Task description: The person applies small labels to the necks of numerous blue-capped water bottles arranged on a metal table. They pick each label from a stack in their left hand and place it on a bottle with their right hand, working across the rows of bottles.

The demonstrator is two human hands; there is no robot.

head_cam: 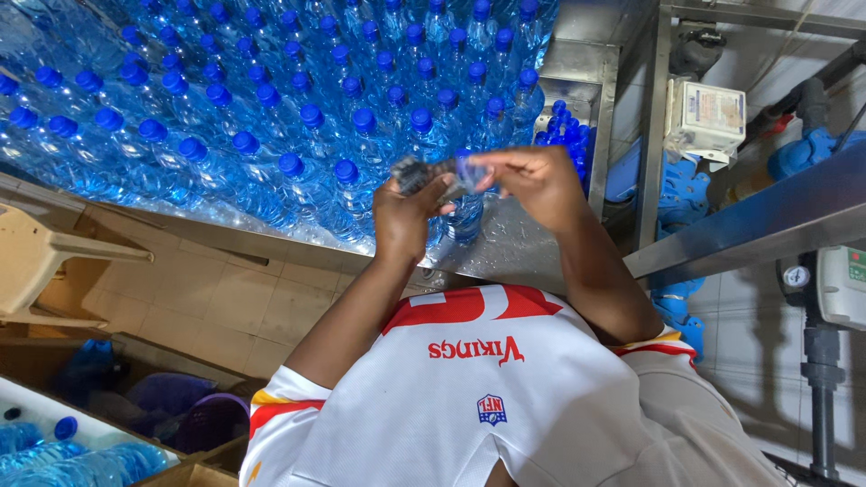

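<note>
My left hand [403, 215] and my right hand [534, 185] meet over the near edge of a steel table [514, 243]. Between their fingers they hold a small clear plastic sleeve with dark print [433, 173]. It sits just above the blue cap of a clear water bottle [465, 216] standing at the table's edge. Both hands pinch the sleeve, the left from below and the right from the side. Beyond them, several rows of blue-capped water bottles [271, 99] crowd the tabletop.
A beige plastic chair [41, 261] stands at the left on the tiled floor. Boxes with more bottles [63, 451] and a purple basket [212, 419] lie at the lower left. A steel frame with pipes, a gauge and blue fittings [803, 271] fills the right side.
</note>
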